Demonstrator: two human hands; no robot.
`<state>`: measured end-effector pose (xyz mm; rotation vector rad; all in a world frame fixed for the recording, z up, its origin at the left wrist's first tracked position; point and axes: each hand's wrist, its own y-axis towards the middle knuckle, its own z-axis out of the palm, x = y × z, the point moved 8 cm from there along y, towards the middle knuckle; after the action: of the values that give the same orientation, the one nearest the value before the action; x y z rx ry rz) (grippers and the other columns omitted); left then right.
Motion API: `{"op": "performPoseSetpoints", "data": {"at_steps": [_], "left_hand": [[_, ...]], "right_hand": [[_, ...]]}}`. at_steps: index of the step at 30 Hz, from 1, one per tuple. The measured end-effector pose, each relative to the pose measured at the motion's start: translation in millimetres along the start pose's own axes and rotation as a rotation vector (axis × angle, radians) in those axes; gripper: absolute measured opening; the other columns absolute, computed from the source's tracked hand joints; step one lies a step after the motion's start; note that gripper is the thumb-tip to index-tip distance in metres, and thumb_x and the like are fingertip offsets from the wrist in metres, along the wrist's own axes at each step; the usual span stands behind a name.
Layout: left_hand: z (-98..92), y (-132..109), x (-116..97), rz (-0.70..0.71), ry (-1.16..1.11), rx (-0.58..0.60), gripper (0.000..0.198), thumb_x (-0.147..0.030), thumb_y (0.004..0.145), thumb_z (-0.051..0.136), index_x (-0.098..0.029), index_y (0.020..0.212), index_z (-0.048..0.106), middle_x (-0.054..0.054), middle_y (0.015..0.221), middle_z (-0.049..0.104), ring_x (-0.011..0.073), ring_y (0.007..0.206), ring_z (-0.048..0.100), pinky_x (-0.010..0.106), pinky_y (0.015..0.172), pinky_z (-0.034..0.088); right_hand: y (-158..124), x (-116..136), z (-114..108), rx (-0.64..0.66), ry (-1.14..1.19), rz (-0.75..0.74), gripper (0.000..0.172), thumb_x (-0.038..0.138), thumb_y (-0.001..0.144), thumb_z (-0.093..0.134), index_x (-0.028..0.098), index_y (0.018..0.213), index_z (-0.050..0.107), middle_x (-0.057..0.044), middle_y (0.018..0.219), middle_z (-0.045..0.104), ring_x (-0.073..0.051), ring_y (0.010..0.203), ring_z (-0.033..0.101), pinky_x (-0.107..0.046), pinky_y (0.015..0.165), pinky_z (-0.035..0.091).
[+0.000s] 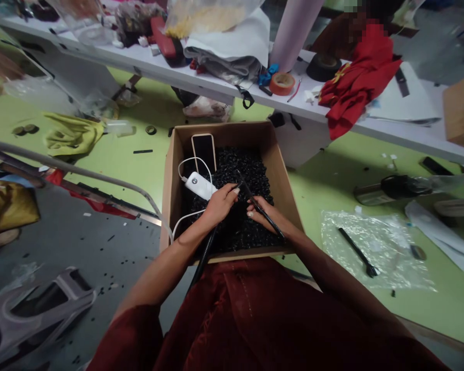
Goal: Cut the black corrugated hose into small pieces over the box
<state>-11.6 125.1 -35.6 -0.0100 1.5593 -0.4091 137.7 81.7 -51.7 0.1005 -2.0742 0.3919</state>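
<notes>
A cardboard box (288, 206) in front of my lap holds a heap of small shiny black pieces (242, 159). My left hand (219, 205) is over the heap, thumb and fingers pinched together; what they hold is too small and dark to make out. Close by on the right, my right hand (261, 210) grips a thin, long black tool (268, 220) whose tip reaches toward my left fingertips. Its exact kind is unclear. Below my left wrist, a black cord-like strip (204, 255) runs over the box's front edge.
Inside the box lie a phone (204, 149) and a white power bank (198, 184) with a white cable. Right on the green table are a plastic bag (394, 252), a black fork-like piece (358, 251) and a bottle (375, 191). A cluttered shelf (232, 93) crosses behind.
</notes>
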Motion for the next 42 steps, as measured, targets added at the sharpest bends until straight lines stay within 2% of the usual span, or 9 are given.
{"op": "performPoseSetpoints", "data": {"at_steps": [3,9,19,23,29,34,42], "left_hand": [[2.1,0.9,-2.6,0.07,0.116,0.026,0.019,-0.03,0.086,0.051,-0.015,0.092,0.061,-0.001,0.064,0.051,0.0096,0.056,0.043,0.022,0.054,0.034],[4.8,0.6,-5.9,0.12,0.265,0.048,0.021,-0.031,0.089,0.045,-0.016,0.086,0.058,-0.002,0.065,0.052,0.0107,0.059,0.045,0.023,0.058,0.036],[12.0,-1.4,-10.5,0.186,0.438,0.091,0.023,-0.03,0.093,0.039,-0.017,0.079,0.052,-0.002,0.065,0.05,0.0119,0.062,0.048,0.024,0.062,0.036],[14.7,-2.0,-11.9,0.234,0.471,0.111,0.025,-0.029,0.094,0.038,-0.018,0.075,0.049,-0.001,0.066,0.05,0.0118,0.063,0.049,0.024,0.063,0.036],[17.2,-1.3,-11.0,0.24,0.485,0.114,0.026,-0.029,0.094,0.037,-0.018,0.074,0.049,-0.001,0.066,0.051,0.012,0.063,0.05,0.024,0.063,0.036],[18.8,-1.0,-9.1,0.209,0.48,0.122,0.027,-0.03,0.094,0.037,-0.018,0.074,0.049,-0.001,0.064,0.05,0.0118,0.063,0.049,0.024,0.063,0.036],[19.9,-1.3,-6.5,0.171,0.466,0.126,0.026,-0.03,0.093,0.037,-0.018,0.074,0.049,-0.002,0.065,0.049,0.0121,0.063,0.048,0.025,0.064,0.037]], "right_hand": [[-0.2,-1.9,0.5,0.023,-0.027,-0.002,0.042,0.043,0.079,0.061,0.023,0.114,0.05,-0.005,0.097,0.065,-0.021,0.084,0.062,-0.034,0.074,0.047],[-1.2,-2.6,6.5,0.109,-0.107,-0.026,0.047,0.045,0.084,0.053,0.019,0.122,0.044,-0.008,0.103,0.062,-0.021,0.089,0.061,-0.034,0.078,0.048],[-3.1,-2.6,7.4,0.135,-0.141,-0.049,0.044,0.045,0.085,0.052,0.021,0.12,0.044,-0.009,0.105,0.062,-0.021,0.091,0.061,-0.033,0.077,0.049],[-4.2,1.7,7.6,0.146,-0.155,-0.048,0.041,0.045,0.086,0.05,0.019,0.118,0.044,-0.008,0.101,0.061,-0.02,0.086,0.061,-0.033,0.076,0.048],[-5.7,8.5,0.8,0.068,-0.159,-0.034,0.029,0.041,0.088,0.046,0.021,0.109,0.049,-0.007,0.104,0.062,-0.021,0.093,0.059,-0.034,0.083,0.045],[-6.1,4.3,-1.8,0.047,-0.206,0.0,0.022,0.031,0.084,0.048,0.021,0.103,0.05,-0.004,0.091,0.063,-0.018,0.08,0.059,-0.031,0.076,0.044],[-6.9,2.6,-3.9,-0.006,-0.249,-0.032,0.021,0.023,0.081,0.046,0.021,0.101,0.053,-0.003,0.087,0.065,-0.019,0.078,0.06,-0.029,0.072,0.042]]}}
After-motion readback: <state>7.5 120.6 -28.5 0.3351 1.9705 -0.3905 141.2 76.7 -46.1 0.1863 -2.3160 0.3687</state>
